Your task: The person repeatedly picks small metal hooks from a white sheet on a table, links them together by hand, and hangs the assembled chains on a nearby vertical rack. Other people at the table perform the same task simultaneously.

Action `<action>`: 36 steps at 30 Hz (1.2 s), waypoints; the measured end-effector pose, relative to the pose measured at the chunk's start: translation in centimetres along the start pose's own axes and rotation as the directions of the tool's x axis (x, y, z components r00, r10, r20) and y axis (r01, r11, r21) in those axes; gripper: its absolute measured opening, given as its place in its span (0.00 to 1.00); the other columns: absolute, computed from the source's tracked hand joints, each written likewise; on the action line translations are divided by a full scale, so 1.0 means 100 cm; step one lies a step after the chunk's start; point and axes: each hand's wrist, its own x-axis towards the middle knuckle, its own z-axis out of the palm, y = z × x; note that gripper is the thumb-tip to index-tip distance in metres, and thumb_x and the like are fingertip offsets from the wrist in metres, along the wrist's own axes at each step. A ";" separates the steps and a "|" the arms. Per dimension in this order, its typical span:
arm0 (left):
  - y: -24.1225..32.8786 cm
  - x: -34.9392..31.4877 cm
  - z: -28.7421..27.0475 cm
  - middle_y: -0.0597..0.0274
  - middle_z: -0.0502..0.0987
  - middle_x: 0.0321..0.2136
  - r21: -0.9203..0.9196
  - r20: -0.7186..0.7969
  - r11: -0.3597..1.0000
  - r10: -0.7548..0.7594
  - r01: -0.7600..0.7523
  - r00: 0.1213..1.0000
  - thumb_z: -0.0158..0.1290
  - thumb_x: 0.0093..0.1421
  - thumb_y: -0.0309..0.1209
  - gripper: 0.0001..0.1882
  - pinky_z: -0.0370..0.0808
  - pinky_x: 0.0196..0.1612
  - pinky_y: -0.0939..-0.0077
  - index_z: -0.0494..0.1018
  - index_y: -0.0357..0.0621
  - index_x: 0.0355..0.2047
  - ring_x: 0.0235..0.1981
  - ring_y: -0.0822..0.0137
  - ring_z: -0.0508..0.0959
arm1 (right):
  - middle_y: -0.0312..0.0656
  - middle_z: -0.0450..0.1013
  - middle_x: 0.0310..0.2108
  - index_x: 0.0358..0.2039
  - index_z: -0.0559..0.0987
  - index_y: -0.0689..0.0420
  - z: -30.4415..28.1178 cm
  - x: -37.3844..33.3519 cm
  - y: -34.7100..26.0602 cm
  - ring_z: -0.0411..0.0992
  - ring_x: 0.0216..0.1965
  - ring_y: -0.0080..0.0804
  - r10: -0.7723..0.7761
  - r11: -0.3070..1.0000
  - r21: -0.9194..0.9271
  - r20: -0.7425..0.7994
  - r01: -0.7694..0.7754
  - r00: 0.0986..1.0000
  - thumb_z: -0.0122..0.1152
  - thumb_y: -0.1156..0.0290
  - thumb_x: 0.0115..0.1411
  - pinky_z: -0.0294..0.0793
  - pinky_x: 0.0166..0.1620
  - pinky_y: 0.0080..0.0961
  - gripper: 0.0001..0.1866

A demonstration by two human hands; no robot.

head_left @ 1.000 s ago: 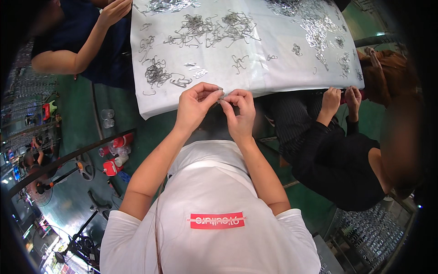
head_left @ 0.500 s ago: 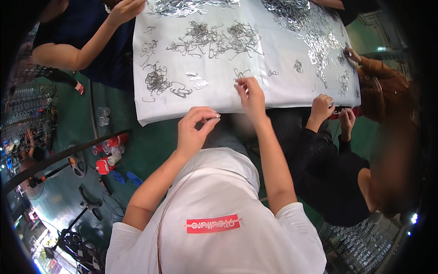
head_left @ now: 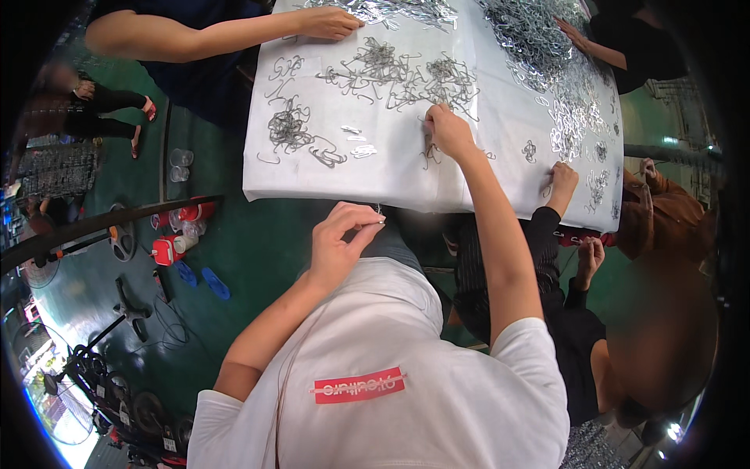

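Hooks (head_left: 379,59) in loose heaps remain beyond the right hand (head_left: 451,130), bunched, its hold unclear; left hand (head_left: 341,238) pinches one small metal piece (head_left: 381,220).

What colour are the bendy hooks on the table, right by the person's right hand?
The hooks look grey; the head view shows them best.

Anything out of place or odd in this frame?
Only the blue flip-flops, lying unworn on the green floor at left, near a red container, look slightly out of place. The wire hooks lie in uneven clumps on the white-covered table, which seems ordinary; any damage is too small to tell.
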 end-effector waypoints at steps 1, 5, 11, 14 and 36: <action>0.000 0.000 -0.001 0.62 0.80 0.32 0.009 0.004 1.000 0.014 -0.014 1.000 0.60 0.52 0.19 0.08 0.75 0.34 0.79 0.80 0.41 0.34 0.33 0.69 0.76 | 0.42 0.74 0.30 0.33 0.75 0.60 -0.001 -0.010 -0.010 0.74 0.31 0.37 0.061 0.989 0.137 -0.038 -0.056 0.997 0.56 0.73 0.60 0.73 0.34 0.31 0.04; 0.002 -0.002 -0.004 0.62 0.80 0.31 0.043 0.046 0.998 0.035 -0.037 0.998 0.60 0.53 0.20 0.07 0.74 0.33 0.79 0.80 0.41 0.34 0.32 0.70 0.76 | 0.36 0.72 0.28 0.34 0.74 0.61 -0.021 -0.060 -0.063 0.68 0.25 0.17 0.266 0.544 0.793 0.147 -0.274 0.953 0.56 0.73 0.63 0.66 0.26 0.15 0.05; 0.005 -0.005 -0.007 0.62 0.80 0.30 0.063 0.059 0.997 0.037 -0.041 0.998 0.58 0.54 0.21 0.07 0.73 0.31 0.78 0.79 0.41 0.34 0.29 0.69 0.76 | 0.36 0.73 0.29 0.36 0.74 0.60 -0.054 -0.157 -0.159 0.70 0.25 0.18 0.302 0.015 0.984 0.165 -0.177 0.939 0.56 0.74 0.63 0.67 0.24 0.14 0.04; 0.006 -0.005 -0.011 0.63 0.80 0.29 0.097 0.079 0.993 0.060 -0.068 0.995 0.58 0.54 0.21 0.07 0.72 0.30 0.78 0.79 0.42 0.35 0.28 0.70 0.76 | 0.32 0.71 0.32 0.37 0.75 0.59 -0.055 -0.177 -0.187 0.67 0.28 0.14 0.383 -0.091 0.978 0.206 -0.185 0.900 0.57 0.74 0.63 0.62 0.27 0.12 0.04; -0.128 0.106 -0.021 0.62 0.76 0.34 0.587 0.163 0.690 0.411 -0.423 0.897 0.58 0.54 0.26 0.07 0.70 0.41 0.67 0.76 0.43 0.35 0.39 0.59 0.73 | 0.40 0.65 0.39 0.33 0.74 0.60 -0.019 -0.183 -0.209 0.65 0.33 0.25 0.364 0.511 0.830 -0.446 0.224 0.818 0.58 0.79 0.59 0.67 0.35 0.18 0.03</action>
